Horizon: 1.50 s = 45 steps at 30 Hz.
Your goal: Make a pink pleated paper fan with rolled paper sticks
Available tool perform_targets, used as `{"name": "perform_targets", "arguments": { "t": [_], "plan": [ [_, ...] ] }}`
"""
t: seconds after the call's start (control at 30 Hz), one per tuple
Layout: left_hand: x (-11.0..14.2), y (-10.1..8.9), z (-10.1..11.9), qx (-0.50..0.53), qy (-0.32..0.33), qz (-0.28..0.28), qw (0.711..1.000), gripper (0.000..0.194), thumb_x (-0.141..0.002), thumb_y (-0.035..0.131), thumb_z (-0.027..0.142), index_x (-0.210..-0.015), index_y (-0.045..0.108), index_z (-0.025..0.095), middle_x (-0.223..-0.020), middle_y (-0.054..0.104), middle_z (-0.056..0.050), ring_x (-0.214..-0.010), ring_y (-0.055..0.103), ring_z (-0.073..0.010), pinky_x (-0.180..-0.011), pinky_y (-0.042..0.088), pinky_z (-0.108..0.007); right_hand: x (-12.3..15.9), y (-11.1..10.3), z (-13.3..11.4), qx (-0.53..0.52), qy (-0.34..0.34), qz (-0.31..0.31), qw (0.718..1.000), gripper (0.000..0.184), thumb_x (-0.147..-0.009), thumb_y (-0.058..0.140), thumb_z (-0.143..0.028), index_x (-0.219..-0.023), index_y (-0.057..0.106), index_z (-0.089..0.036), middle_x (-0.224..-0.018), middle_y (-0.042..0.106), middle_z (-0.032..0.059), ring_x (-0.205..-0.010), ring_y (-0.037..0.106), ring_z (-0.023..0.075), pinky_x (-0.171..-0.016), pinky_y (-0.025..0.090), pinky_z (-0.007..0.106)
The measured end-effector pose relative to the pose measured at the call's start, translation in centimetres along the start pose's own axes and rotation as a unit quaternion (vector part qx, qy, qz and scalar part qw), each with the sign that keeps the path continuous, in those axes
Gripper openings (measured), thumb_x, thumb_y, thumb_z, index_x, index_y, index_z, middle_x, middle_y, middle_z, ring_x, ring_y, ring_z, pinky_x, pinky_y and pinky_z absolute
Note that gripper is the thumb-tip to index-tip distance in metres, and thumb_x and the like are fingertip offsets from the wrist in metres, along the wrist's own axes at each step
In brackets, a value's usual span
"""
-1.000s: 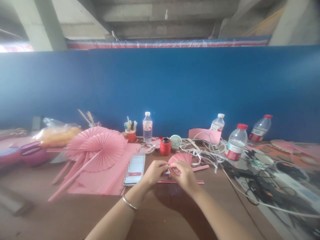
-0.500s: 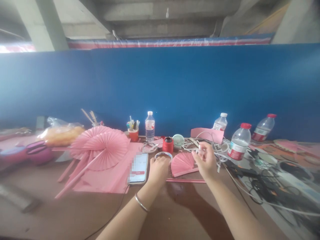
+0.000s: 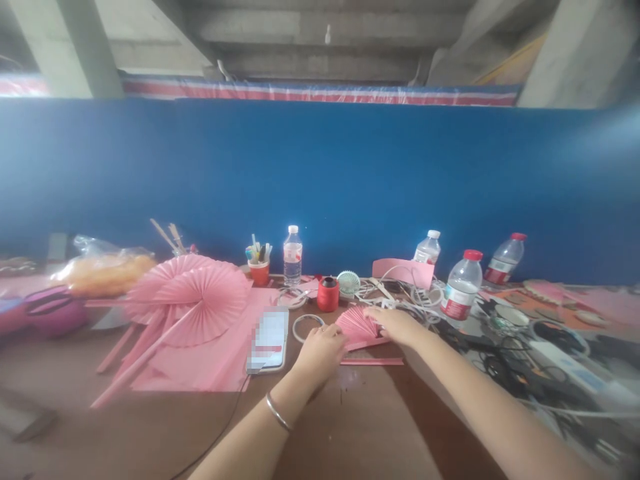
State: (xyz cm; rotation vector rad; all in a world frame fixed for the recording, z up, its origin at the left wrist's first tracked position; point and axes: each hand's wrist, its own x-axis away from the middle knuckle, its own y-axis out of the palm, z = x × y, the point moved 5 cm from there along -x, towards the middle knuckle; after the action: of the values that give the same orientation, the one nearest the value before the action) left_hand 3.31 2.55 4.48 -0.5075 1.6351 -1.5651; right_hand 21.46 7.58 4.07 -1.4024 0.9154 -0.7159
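Observation:
Both of my hands are at a small folded pink paper fan (image 3: pixel 357 324) lying half spread on the brown table. My left hand (image 3: pixel 323 350), with a silver bangle at its wrist, grips the fan's left edge with curled fingers. At its right edge my right hand (image 3: pixel 397 325) has the pleats between thumb and fingers; its fingertips are partly hidden. In front of the fan lies a thin pink strip (image 3: pixel 373 362). A pale ring (image 3: pixel 295 331) rests just beyond my left hand, beside a red spool of thread (image 3: pixel 328 295).
A phone (image 3: pixel 270 340) lies to the left, near large round pink fans (image 3: pixel 205 297) on pink paper. Several water bottles stand at the back, one clear bottle (image 3: pixel 293 257) near a cup of pens (image 3: pixel 259 270). Tangled cables (image 3: pixel 505 367) spread on the right. A blue partition (image 3: pixel 320 180) rises behind.
My left hand has left the pale ring and moved right to the small fan. My right hand has come down from above onto the fan; the small white thing it held no longer shows.

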Motion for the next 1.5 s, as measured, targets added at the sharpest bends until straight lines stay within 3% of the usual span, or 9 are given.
{"name": "perform_targets", "arguments": {
  "t": [0.1,0.33,0.63,0.77,0.9,1.1,1.23,1.37,1.5],
  "plan": [
    [0.0,0.9,-0.1,-0.001,0.013,-0.027,1.000,0.021,-0.084,0.040,0.024,-0.087,0.060,0.021,-0.093,0.057,-0.005,-0.085,0.053,-0.0187,-0.073,0.040,-0.030,-0.5,0.5,-0.1,-0.011,-0.003,-0.025,1.000,0.049,-0.065,0.052,-0.008,-0.110,0.049,-0.028,-0.105,0.063,0.0015,-0.088,0.060,0.0201,-0.071,0.042,0.026],
    [-0.3,1.2,-1.6,-0.015,-0.016,-0.020,1.000,0.021,-0.080,0.040,0.012,-0.086,0.060,0.019,-0.090,0.059,-0.005,-0.084,0.054,-0.0186,-0.074,0.040,-0.030,-0.4,0.0,-1.4,0.010,-0.049,-0.008,0.999,0.026,-0.074,0.055,-0.022,-0.100,0.056,-0.026,-0.101,0.064,0.0028,-0.088,0.060,0.0205,-0.074,0.041,0.027],
    [-0.1,0.7,-1.6,-0.014,-0.032,0.004,0.999,0.017,-0.077,0.049,0.014,-0.089,0.059,0.019,-0.094,0.060,-0.006,-0.090,0.054,-0.0214,-0.076,0.038,-0.034,1.0,-0.1,-3.1,0.016,-0.119,0.051,0.991,0.025,-0.082,0.047,-0.025,-0.104,0.058,-0.023,-0.099,0.066,0.0062,-0.089,0.060,0.0202,-0.077,0.041,0.029],
    [-0.1,-0.1,-1.1,0.023,-0.009,0.050,0.998,0.022,-0.072,0.058,0.017,-0.094,0.057,0.020,-0.095,0.060,-0.004,-0.090,0.053,-0.0218,-0.077,0.038,-0.034,1.6,-1.9,-3.9,-0.048,-0.110,0.045,0.992,0.024,-0.081,0.046,-0.023,-0.102,0.058,-0.024,-0.098,0.066,0.0046,-0.088,0.060,0.0190,-0.075,0.041,0.028],
    [0.0,-1.3,-0.9,0.126,0.003,0.124,0.984,0.014,-0.077,0.051,0.015,-0.089,0.056,0.019,-0.090,0.060,-0.003,-0.087,0.053,-0.0185,-0.076,0.039,-0.031,2.3,-4.1,-4.5,-0.176,-0.072,0.030,0.981,0.026,-0.075,0.052,-0.023,-0.101,0.054,-0.025,-0.095,0.064,0.0005,-0.081,0.060,0.0171,-0.071,0.041,0.026],
    [0.7,-2.5,-1.4,0.395,-0.060,0.207,0.893,0.012,-0.080,0.050,0.024,-0.087,0.058,0.019,-0.085,0.060,-0.002,-0.078,0.056,-0.0145,-0.070,0.044,-0.027,2.4,-6.7,-6.8,-0.352,-0.024,0.107,0.930,0.025,-0.075,0.054,-0.037,-0.094,0.051,-0.021,-0.075,0.057,-0.0016,-0.064,0.055,0.0129,-0.061,0.043,0.025],
    [0.9,-2.5,-1.2,0.596,-0.108,0.211,0.767,0.023,-0.079,0.050,0.028,-0.099,0.055,0.019,-0.097,0.062,-0.005,-0.083,0.060,-0.0163,-0.074,0.048,-0.030,1.7,-7.5,-8.4,-0.394,0.036,0.209,0.894,0.030,-0.073,0.057,-0.043,-0.093,0.048,-0.022,-0.066,0.052,-0.0033,-0.062,0.054,0.0130,-0.062,0.045,0.025],
    [1.0,-2.5,-1.0,0.720,-0.137,0.207,0.648,0.035,-0.077,0.052,0.035,-0.108,0.053,0.018,-0.106,0.060,-0.008,-0.089,0.060,-0.0188,-0.077,0.050,-0.034,0.5,-6.7,-10.2,-0.392,0.049,0.276,0.876,0.028,-0.073,0.057,-0.038,-0.094,0.049,-0.022,-0.084,0.058,0.0020,-0.079,0.058,0.0175,-0.073,0.046,0.029],
    [1.1,-2.0,-2.0,0.726,-0.187,0.223,0.623,0.038,-0.070,0.062,0.035,-0.100,0.058,0.013,-0.095,0.064,-0.011,-0.082,0.062,-0.0209,-0.073,0.051,-0.035,-0.2,-5.9,-11.2,-0.344,0.043,0.336,0.876,0.020,-0.077,0.051,-0.031,-0.095,0.052,-0.021,-0.086,0.058,0.0038,-0.080,0.056,0.0176,-0.073,0.045,0.028]
  ]
}}
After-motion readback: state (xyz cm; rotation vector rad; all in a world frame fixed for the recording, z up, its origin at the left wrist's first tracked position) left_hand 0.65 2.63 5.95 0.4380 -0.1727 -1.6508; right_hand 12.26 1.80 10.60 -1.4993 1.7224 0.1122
